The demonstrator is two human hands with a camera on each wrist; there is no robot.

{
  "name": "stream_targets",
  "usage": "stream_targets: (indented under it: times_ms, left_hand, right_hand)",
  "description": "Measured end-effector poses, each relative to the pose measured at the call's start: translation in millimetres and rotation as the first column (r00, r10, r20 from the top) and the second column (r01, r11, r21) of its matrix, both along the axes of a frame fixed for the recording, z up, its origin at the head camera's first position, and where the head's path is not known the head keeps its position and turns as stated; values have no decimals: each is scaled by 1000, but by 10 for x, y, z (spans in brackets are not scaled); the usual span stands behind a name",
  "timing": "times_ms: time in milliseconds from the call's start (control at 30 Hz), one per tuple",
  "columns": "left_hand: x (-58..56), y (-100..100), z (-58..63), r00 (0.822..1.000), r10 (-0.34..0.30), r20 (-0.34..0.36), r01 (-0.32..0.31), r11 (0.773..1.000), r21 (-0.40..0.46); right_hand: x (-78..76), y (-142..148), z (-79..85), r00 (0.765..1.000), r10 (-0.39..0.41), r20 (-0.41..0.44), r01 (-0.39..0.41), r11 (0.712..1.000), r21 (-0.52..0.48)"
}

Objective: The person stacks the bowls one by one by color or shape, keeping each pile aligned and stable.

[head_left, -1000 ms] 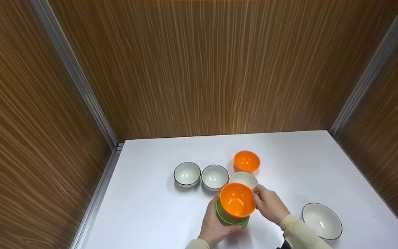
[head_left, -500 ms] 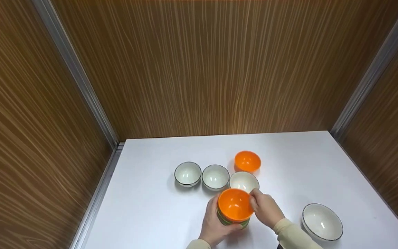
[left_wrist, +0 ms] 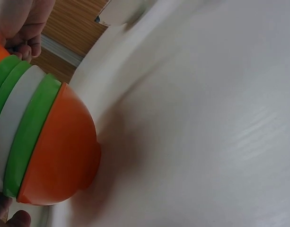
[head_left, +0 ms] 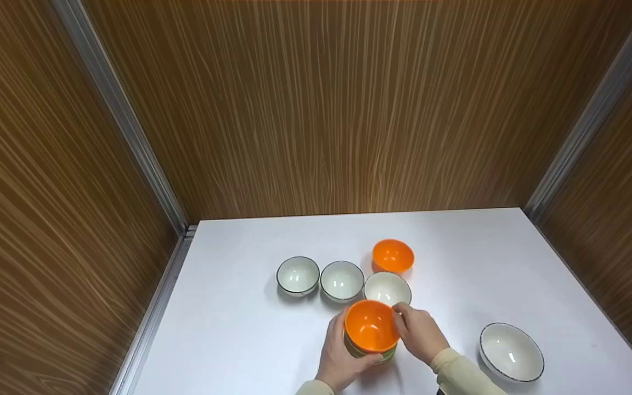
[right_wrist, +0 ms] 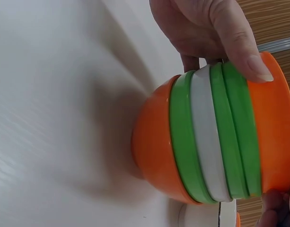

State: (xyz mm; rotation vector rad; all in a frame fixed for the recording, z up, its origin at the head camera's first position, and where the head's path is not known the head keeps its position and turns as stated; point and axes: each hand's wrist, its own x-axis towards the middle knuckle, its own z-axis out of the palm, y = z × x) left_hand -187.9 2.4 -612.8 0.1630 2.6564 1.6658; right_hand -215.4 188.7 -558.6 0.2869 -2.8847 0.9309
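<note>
**Bowl stack (right_wrist: 209, 137) held from both sides**

I see it well apart from the back edge of the bench (head_left: 228, 329), left hand (head_left: 340, 354) curled round its side, right hand (head_left: 421, 333) pinching the orange top bowl (head_left: 370, 326) at the rim.

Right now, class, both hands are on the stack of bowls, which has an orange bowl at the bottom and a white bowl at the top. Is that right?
Not quite: the top bowl is orange, not white, as the head view shows. The left hand and right hand are indeed on the stack, and the bottom bowl is orange.
</note>
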Motion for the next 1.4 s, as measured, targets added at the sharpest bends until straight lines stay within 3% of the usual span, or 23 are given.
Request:
stream_targets:
  times_ms: [167,533,700,1400]
  left_hand:
    - [2,2,-15,1000,5,14,-5,1000,-5]
    - [9,-5,-26,1000,13,8,-12,1000,-14]
    - [8,-5,-17,999,16,40,-16,1000,-7]
    - [1,-5,-10,998,6,62,-6,1000,-4]
  right_hand:
    - [-5,-16,-8,999,-15,44,14,1000,1]
    - [-10,-9,-25,998,0,57,0,1000,-2]
    - [-12,-8,-26,998,7,67,-6,1000,-14]
    - [-25,47,-42,998,49,48,-48,999,-19]
